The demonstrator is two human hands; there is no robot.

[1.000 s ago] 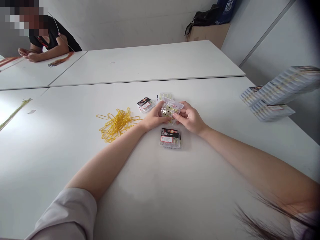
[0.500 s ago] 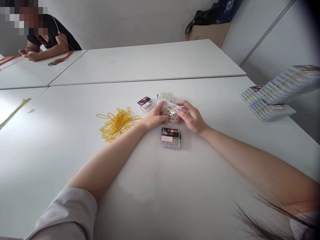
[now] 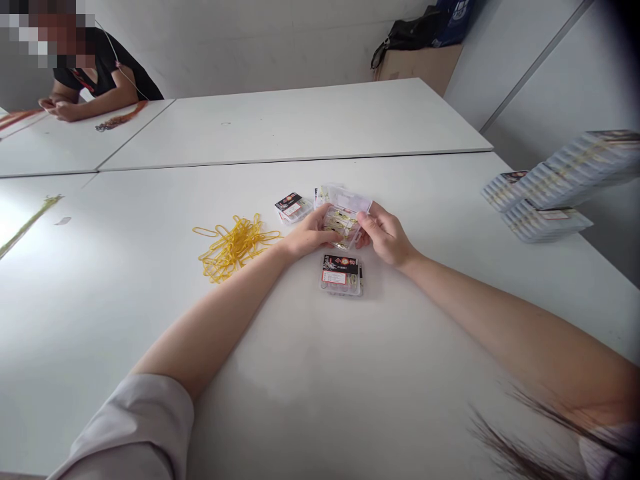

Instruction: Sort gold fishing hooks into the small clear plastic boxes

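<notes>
Between my hands is a clear plastic box (image 3: 341,225) with its lid (image 3: 350,199) tilted up. Small yellow-green and metallic pieces lie inside; their exact kind is too small to tell. My left hand (image 3: 311,235) grips the box's left side. On the right, my right hand (image 3: 387,233) holds the box's edge near the raised lid. Just nearer to me sit stacked clear boxes (image 3: 341,275) with black, red and white labels. Behind my left hand are more labelled boxes (image 3: 294,207), and another clear box (image 3: 323,193) is partly hidden behind the held one.
A tangle of yellow loops (image 3: 235,248) lies left of my hands. Stacks of similar boxes (image 3: 565,180) stand at the right. Far left, a yellow-green bundle (image 3: 30,225) rests on the white table (image 3: 280,373). Another person (image 3: 100,80) leans on the far table beside orange strands (image 3: 123,119).
The held box's lid has swung further up and back, so the contents show more. My right hand has shifted slightly right; my left hand stays nearly in place.
</notes>
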